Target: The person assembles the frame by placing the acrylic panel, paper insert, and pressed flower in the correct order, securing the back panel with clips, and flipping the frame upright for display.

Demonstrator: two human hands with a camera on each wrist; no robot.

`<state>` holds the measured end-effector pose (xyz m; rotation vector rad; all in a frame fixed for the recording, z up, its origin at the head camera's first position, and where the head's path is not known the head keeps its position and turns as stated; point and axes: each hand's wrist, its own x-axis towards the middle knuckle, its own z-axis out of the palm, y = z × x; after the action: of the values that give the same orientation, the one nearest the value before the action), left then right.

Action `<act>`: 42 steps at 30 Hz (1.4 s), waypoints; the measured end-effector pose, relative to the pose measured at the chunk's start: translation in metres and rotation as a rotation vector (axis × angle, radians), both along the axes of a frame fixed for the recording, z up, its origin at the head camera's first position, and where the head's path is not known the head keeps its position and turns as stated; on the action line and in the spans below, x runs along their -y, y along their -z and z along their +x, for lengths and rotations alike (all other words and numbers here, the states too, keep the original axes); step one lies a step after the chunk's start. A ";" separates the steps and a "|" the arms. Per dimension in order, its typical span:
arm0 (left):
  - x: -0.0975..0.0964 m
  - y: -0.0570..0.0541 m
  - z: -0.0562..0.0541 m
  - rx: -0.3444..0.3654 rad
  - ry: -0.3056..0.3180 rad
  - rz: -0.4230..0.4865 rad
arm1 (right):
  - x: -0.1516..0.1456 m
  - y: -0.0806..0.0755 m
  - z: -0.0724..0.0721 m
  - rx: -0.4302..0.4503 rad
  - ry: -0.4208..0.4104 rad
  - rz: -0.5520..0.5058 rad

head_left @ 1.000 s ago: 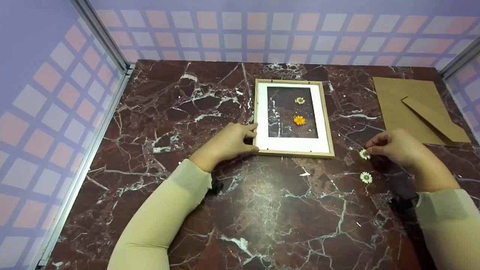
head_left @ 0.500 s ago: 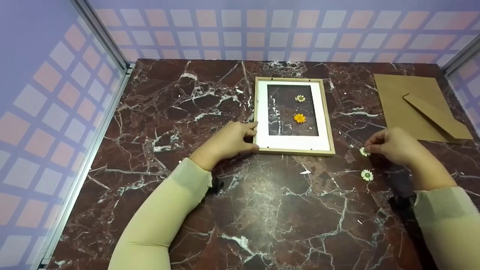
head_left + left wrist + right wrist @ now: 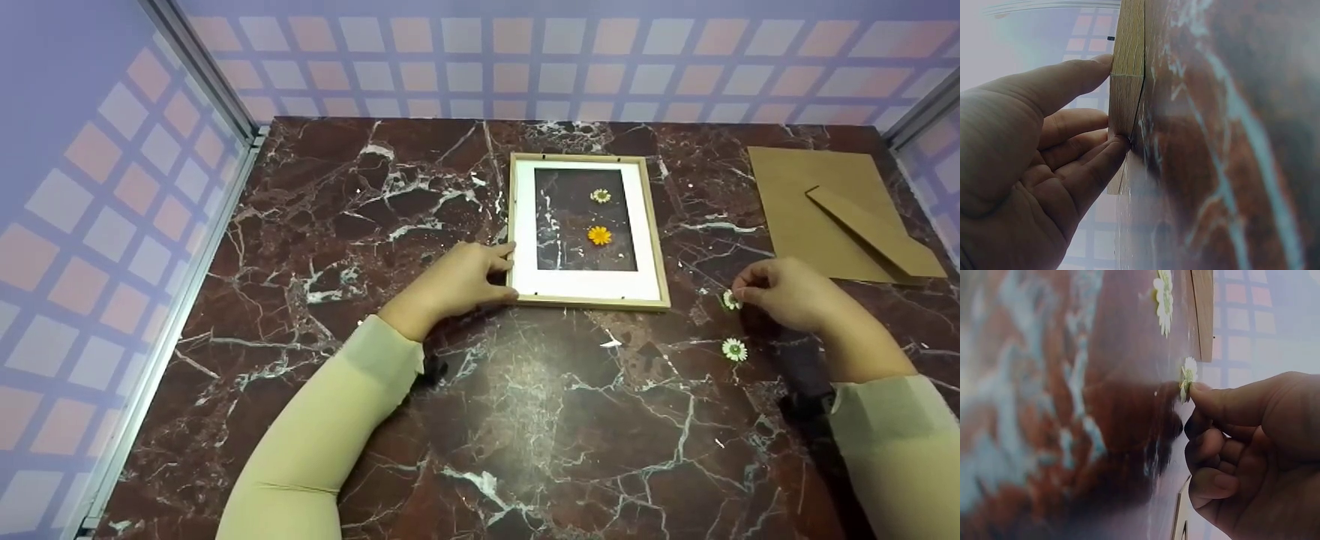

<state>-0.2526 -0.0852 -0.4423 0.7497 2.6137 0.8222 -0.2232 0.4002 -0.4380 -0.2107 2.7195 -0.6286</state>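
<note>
A light wooden picture frame [image 3: 589, 289] with a white mat lies on the marble-patterned table. Inside its window are a small white daisy [image 3: 600, 196] and an orange flower [image 3: 599, 235]. My left hand [image 3: 469, 277] holds the frame's near left corner, thumb by the corner and fingers against the left side; the left wrist view shows the contact on the wooden edge [image 3: 1129, 93]. To the right of the frame, my right hand [image 3: 787, 292] pinches a white daisy [image 3: 1188, 377] between thumb and forefinger, low over the table. Another white daisy [image 3: 734, 349] lies nearer to me.
A brown backing board [image 3: 795, 217] with a slanted flap-like stand [image 3: 870, 236] lies at the back right. Walls with a checked pattern [image 3: 472, 75] enclose the table's back and sides. A small white scrap [image 3: 611, 343] lies in front of the frame.
My right hand has shifted very slightly, and the daisy at its fingertips has turned a little. My left hand stays at the frame's corner.
</note>
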 end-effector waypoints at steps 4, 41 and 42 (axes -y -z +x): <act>0.000 -0.002 -0.001 0.003 0.002 0.007 | 0.000 -0.004 0.002 0.023 0.017 -0.016; -0.001 -0.002 0.000 0.011 -0.007 0.016 | 0.030 -0.009 -0.023 0.112 0.270 -0.989; -0.001 -0.002 0.000 0.013 -0.007 0.015 | 0.035 -0.011 -0.026 0.122 0.267 -1.003</act>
<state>-0.2526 -0.0843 -0.4403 0.7373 2.6033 0.8467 -0.2490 0.3654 -0.4271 -0.0317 2.0891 -1.9544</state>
